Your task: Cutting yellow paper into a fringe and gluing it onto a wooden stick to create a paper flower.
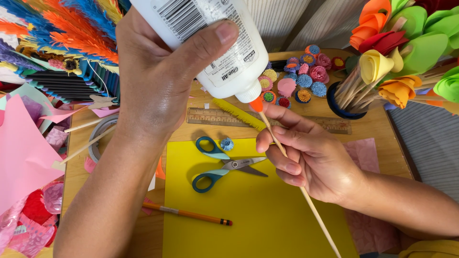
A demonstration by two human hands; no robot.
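Head view. The left hand (158, 76), entering from the lower left of the frame and filling the upper centre, is wrapped around an inverted white glue bottle (215, 43), thumb pressed across its label and fingers closed behind it. The bottle's orange nozzle (256, 104) points down and meets the top end of a thin wooden skewer (306, 196). The right hand (311, 160), entering from the lower right, pinches the skewer near its upper end between thumb and curled fingers; the stick runs diagonally down to the lower centre-right edge.

Below the hands, a yellow paper sheet (258, 215) covers the wooden bench (368, 126). On the sheet lie teal-handled scissors (224, 165), blades nearly closed, with a small blue fringed paper disc (226, 144) just beside the upper handle. An orange pencil (186, 213) lies across the sheet's left edge. A wooden ruler (210, 116) lies above the sheet, crossed by a yellow fringed paper strip (239, 114). A cluster of coloured fringed discs (301, 76) sits at upper centre; a dark cup of sticks with paper flowers (397, 62) fills the upper right.

Handling, as judged: the skewer looks light, stiff and liable to snap if bent, so a pinch close to the worked tip steadies it best. The bottle looks like soft, squeezable plastic, smooth-walled, best gripped around its middle.
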